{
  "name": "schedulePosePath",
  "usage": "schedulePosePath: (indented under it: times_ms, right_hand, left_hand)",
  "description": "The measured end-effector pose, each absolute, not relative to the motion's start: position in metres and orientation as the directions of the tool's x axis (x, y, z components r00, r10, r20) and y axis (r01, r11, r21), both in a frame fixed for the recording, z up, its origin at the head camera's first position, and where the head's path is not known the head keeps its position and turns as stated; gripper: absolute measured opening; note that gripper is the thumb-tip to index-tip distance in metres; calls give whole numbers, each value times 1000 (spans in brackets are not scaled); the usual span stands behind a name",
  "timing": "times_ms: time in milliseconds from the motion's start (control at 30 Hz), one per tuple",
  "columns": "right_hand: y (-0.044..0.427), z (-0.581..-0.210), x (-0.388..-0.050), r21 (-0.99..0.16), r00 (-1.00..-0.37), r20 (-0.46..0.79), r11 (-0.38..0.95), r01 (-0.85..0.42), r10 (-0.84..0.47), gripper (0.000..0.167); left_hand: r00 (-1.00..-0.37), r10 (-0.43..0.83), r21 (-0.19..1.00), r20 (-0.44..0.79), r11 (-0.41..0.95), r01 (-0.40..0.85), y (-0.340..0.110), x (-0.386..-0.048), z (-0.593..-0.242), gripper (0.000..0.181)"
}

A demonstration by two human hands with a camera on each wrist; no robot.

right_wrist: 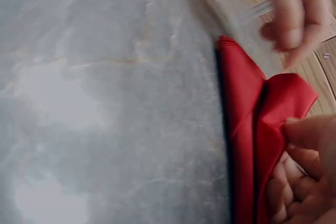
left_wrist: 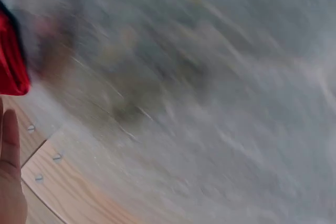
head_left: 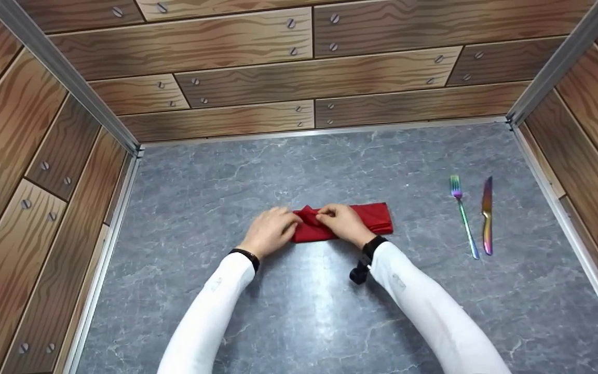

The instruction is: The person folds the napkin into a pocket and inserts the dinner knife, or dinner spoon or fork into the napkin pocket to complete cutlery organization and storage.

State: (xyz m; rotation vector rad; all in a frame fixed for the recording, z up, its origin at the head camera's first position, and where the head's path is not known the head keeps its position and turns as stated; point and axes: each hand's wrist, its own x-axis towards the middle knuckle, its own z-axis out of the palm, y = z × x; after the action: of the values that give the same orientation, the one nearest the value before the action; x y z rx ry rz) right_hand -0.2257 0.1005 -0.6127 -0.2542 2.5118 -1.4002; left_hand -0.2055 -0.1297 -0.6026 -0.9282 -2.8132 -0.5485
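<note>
A folded red cloth napkin (head_left: 377,215) lies as a long strip on the grey marbled surface. With thumb and finger, my right hand (head_left: 344,222) pinches a loose flap of it, and the right wrist view shows that flap (right_wrist: 286,100) lifted from the strip. My left hand (head_left: 270,231) is beside the napkin's left end with fingers loosely bent. In the right wrist view the left fingers (right_wrist: 289,19) appear apart from the fabric. Only an edge of the napkin (left_wrist: 10,59) and part of the left hand (left_wrist: 10,182) enter the blurred left wrist view.
To the right lie a rainbow-coloured fork (head_left: 462,214) and a similarly coloured knife (head_left: 487,213), side by side. Wood-patterned panels (head_left: 242,88) wall the surface at the back, left and right. A small black device (head_left: 359,272) hangs under the right wrist.
</note>
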Motion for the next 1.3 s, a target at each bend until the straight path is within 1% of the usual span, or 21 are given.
schedulePosePath:
  times_ms: [67, 133, 300, 533, 633, 800, 900, 1033, 1100, 1233, 1300]
  right_hand:
    - [100, -611, -227, -854, -948, -169, 521, 4, -270, 16]
    - [99, -609, -228, -852, -943, -193, 523, 24, -272, 15]
    - [98, -607, -231, -847, -937, -220, 530, 46, -271, 15]
    - [97, -606, -232, -864, -931, -240, 497, 76, -276, 15]
    - [96, -607, -232, -865, -928, -243, 496, 76, -283, 15]
    - [94, -605, -231, -869, -922, -250, 488, 79, -296, 15]
    - [93, -605, -231, -875, -921, -255, 475, 90, -294, 17]
    - [94, -602, -230, -870, -923, -280, 477, 128, -264, 22]
    - [95, -601, -229, -866, -923, -291, 480, 142, -252, 28]
    - [95, -600, -229, -855, -926, -289, 499, 137, -241, 44]
    - [95, -599, -228, -848, -928, -285, 515, 128, -239, 48]
  left_hand:
    - [-778, 595, 249, 203, 737, 628, -129, -206, -605, 23]
    - [-769, 613, 216, 181, 739, 639, -128, -207, -606, 25]
    - [-776, 612, 162, 149, 759, 630, -121, -209, -607, 24]
    - [-788, 606, 91, 112, 783, 615, -114, -212, -608, 20]
    - [-790, 602, 57, 112, 790, 610, -112, -214, -608, 16]
    - [-789, 602, 40, 121, 791, 610, -112, -219, -604, 13]
    - [-786, 608, 72, 113, 784, 617, -114, -221, -603, 10]
    - [-775, 619, 174, 123, 756, 631, -119, -220, -601, 7]
    - [-774, 618, 228, 138, 741, 632, -122, -220, -601, 7]
    - [-772, 611, 309, 175, 711, 632, -126, -219, -600, 7]
    - [-773, 607, 341, 185, 698, 630, -128, -219, -600, 7]
